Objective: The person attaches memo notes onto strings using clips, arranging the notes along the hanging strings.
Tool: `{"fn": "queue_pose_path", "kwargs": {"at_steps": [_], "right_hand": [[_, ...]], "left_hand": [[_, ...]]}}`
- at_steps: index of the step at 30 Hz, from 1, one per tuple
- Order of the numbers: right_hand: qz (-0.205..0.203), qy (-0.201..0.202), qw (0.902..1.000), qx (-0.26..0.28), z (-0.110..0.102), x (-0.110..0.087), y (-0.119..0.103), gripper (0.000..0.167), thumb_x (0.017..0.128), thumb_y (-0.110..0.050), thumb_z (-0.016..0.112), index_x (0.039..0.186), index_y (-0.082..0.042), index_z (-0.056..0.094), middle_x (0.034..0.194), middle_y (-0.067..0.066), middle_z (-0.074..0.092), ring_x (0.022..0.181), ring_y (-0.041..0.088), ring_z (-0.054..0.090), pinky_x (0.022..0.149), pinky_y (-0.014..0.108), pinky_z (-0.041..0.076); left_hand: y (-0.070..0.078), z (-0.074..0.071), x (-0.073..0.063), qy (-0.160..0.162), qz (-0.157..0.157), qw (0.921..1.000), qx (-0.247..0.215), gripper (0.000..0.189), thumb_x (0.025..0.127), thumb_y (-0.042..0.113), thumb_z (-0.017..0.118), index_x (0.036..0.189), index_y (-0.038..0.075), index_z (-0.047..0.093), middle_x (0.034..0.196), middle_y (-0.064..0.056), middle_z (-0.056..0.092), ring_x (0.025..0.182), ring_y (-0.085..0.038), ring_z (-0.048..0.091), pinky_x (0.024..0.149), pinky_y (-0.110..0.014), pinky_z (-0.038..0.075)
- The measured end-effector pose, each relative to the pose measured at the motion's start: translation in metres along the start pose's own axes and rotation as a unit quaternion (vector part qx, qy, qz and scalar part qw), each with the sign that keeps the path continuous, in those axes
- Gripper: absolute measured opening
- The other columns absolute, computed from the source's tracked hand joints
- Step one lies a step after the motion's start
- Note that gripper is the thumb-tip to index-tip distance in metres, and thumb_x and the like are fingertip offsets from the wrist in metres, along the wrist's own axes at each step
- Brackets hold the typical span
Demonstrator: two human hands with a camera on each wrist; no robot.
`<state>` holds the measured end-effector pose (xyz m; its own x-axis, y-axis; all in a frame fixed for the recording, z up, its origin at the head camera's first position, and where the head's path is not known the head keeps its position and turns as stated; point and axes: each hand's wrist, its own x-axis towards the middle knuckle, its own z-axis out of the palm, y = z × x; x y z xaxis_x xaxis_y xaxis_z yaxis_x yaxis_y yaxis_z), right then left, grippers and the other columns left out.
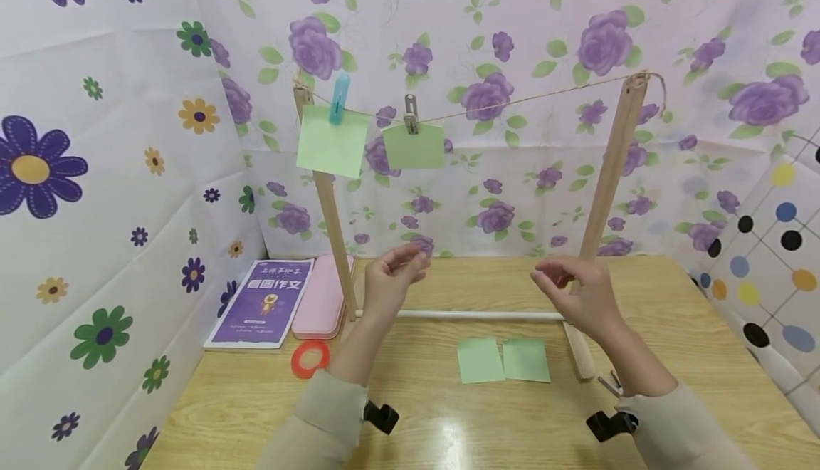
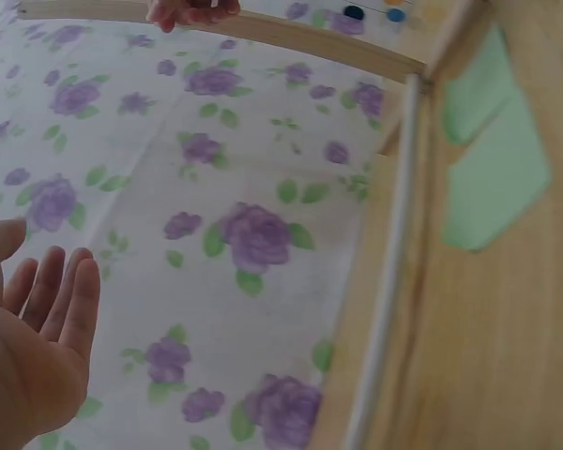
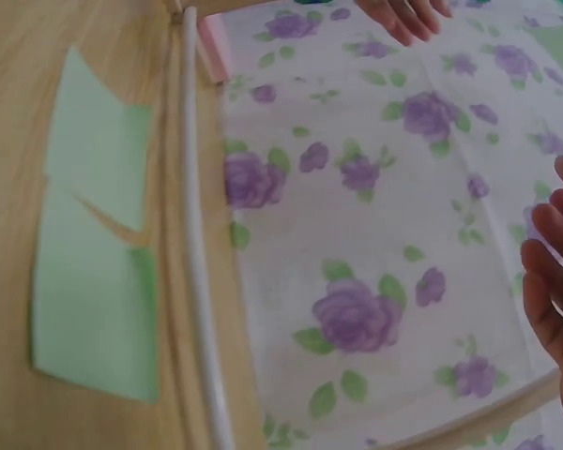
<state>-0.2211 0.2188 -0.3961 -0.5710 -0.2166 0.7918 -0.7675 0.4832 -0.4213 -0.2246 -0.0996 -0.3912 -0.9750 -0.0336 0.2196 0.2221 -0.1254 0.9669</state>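
- Study-desk corner, probably a home; can't confirm
- White sheet with purple roses (image 1: 487, 185) behind, white daisy-print sheet (image 1: 122, 199) at left
- Light wood-grain tabletop (image 1: 423, 413)
- Purple paper book (image 1: 263, 310), pink rounded oblong case (image 1: 320, 295)

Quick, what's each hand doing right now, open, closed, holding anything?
Left hand: open, fingers relaxed, holding nothing.
Right hand: open, fingers loosely bent, holding nothing.

Passable gap mid-frame between left hand (image 1: 392, 281) and right hand (image 1: 581, 295). In the way: left post (image 1: 332, 221) centre-left, right post (image 1: 611, 171) at right, white rod (image 1: 474, 315) lower centre, string (image 1: 525, 100) up top (sags), clipped notes (image 1: 413, 149) upper centre-left.
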Motion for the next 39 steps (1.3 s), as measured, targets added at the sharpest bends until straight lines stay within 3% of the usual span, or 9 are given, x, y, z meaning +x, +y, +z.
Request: {"fn": "queue_pose_path", "kwargs": {"at_steps": [5,11,15,18,25,29,32,35,39], "right_hand": [[0.055,-0.058,0.9968,-0.009,-0.007,-0.030,0.009,0.016,0.083,0.005,0.078,0.095,-0.006,0.076,0.081,-0.002,0.074,0.065,0.003,0.063,0.056,0.014,0.054],[0.118,-0.115,0.9858,-0.030,-0.018,-0.060,0.022,0.010,0.089,-0.005,0.077,0.095,-0.013,0.076,0.082,-0.009,0.072,0.067,0.004,0.063,0.058,0.019,0.057],[0.157,-0.147,0.9754,-0.050,-0.028,-0.076,0.029,0.005,0.091,-0.011,0.078,0.094,-0.014,0.076,0.081,-0.011,0.072,0.069,0.003,0.064,0.059,0.023,0.059],[0.186,-0.178,0.9650,-0.053,-0.038,-0.088,0.035,0.009,0.092,-0.016,0.077,0.099,-0.010,0.076,0.085,-0.009,0.072,0.074,0.003,0.064,0.061,0.024,0.059],[0.246,-0.238,0.9363,-0.078,-0.064,-0.119,0.052,0.022,0.092,-0.028,0.078,0.104,-0.010,0.075,0.099,-0.001,0.072,0.082,0.009,0.063,0.062,0.025,0.056],[0.279,-0.282,0.9140,-0.085,-0.075,-0.134,0.061,0.038,0.086,-0.038,0.082,0.109,-0.008,0.073,0.103,0.001,0.071,0.086,0.015,0.062,0.063,0.024,0.054],[0.282,-0.314,0.9031,-0.080,-0.079,-0.143,0.067,0.046,0.081,-0.041,0.085,0.110,-0.007,0.072,0.100,-0.001,0.070,0.083,0.012,0.060,0.063,0.023,0.054],[0.276,-0.330,0.8999,-0.074,-0.081,-0.149,0.074,0.038,0.082,-0.036,0.085,0.106,-0.010,0.072,0.089,-0.004,0.065,0.076,0.006,0.056,0.061,0.022,0.052],[0.287,-0.323,0.8976,-0.086,-0.083,-0.152,0.078,0.038,0.083,-0.034,0.085,0.107,-0.007,0.072,0.089,-0.003,0.065,0.075,0.006,0.057,0.060,0.023,0.052]], "left_hand": [[-0.028,-0.003,-0.019,-0.034,0.005,0.9944,0.100,0.032,0.094,0.030,0.075,0.118,0.009,0.071,0.112,-0.005,0.073,0.103,-0.023,0.069,0.092,-0.025,0.059],[-0.060,-0.002,-0.040,-0.101,-0.022,0.9809,0.165,0.035,0.096,0.034,0.072,0.123,0.012,0.069,0.120,-0.003,0.070,0.112,-0.020,0.065,0.103,-0.035,0.054],[-0.082,0.000,-0.052,-0.184,-0.084,0.9569,0.209,0.046,0.096,0.039,0.071,0.134,0.013,0.064,0.134,-0.008,0.063,0.121,-0.029,0.060,0.102,-0.044,0.055],[-0.094,0.004,-0.058,-0.242,-0.099,0.9350,0.240,0.054,0.096,0.040,0.072,0.140,0.012,0.059,0.140,-0.010,0.058,0.125,-0.033,0.057,0.102,-0.046,0.055],[-0.118,0.022,-0.063,-0.239,-0.043,0.9142,0.324,0.053,0.094,0.034,0.075,0.138,0.009,0.059,0.139,-0.005,0.058,0.127,-0.025,0.055,0.107,-0.041,0.050],[-0.126,0.024,-0.065,-0.254,0.017,0.8814,0.398,0.056,0.088,0.026,0.082,0.138,0.011,0.060,0.139,-0.004,0.057,0.129,-0.026,0.051,0.109,-0.042,0.047],[-0.128,0.022,-0.066,-0.269,0.037,0.8640,0.424,0.060,0.085,0.025,0.085,0.139,0.013,0.060,0.138,-0.001,0.057,0.128,-0.025,0.050,0.108,-0.042,0.046],[-0.127,0.021,-0.066,-0.276,0.023,0.8670,0.414,0.067,0.083,0.024,0.086,0.142,0.013,0.057,0.136,-0.001,0.059,0.123,-0.023,0.052,0.106,-0.038,0.048],[-0.124,0.019,-0.064,-0.278,-0.024,0.8886,0.364,0.081,0.080,0.016,0.089,0.149,0.008,0.047,0.121,-0.004,0.060,0.102,-0.015,0.055,0.090,-0.027,0.051]]}}
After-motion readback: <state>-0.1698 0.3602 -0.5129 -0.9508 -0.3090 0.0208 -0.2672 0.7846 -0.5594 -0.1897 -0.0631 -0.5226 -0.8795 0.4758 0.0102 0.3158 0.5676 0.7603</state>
